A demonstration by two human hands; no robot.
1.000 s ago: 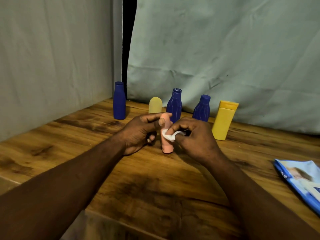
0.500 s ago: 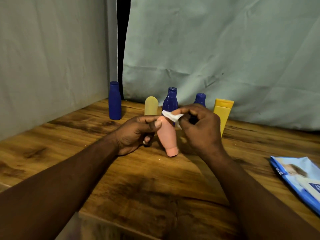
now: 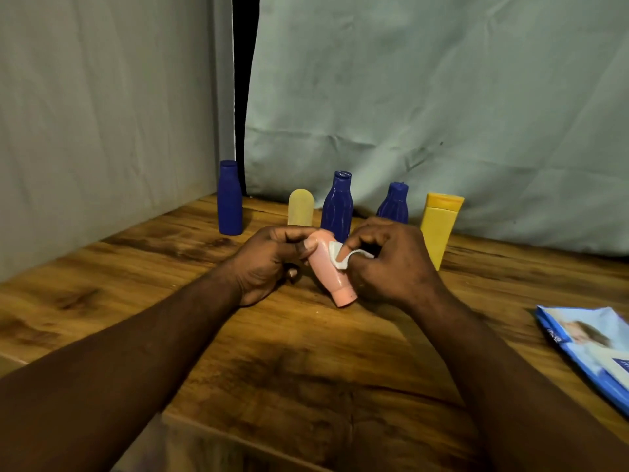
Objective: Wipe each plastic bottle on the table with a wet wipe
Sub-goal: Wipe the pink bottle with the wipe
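Left hand fingers grip pink bottle, right hand fingers pinch wipe

Glossy wet-looking pink plastic bottle; soft white wipe; varnished grainy wooden table (dark knots); creased matt cloth backdrop

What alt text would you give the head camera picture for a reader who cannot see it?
A person's left hand holds a tilted pink bottle, its lower end on a wooden table, while the right hand presses a white wipe to its side. Three blue bottles and two yellow bottles stand behind; a blue wipe pack lies at the right.
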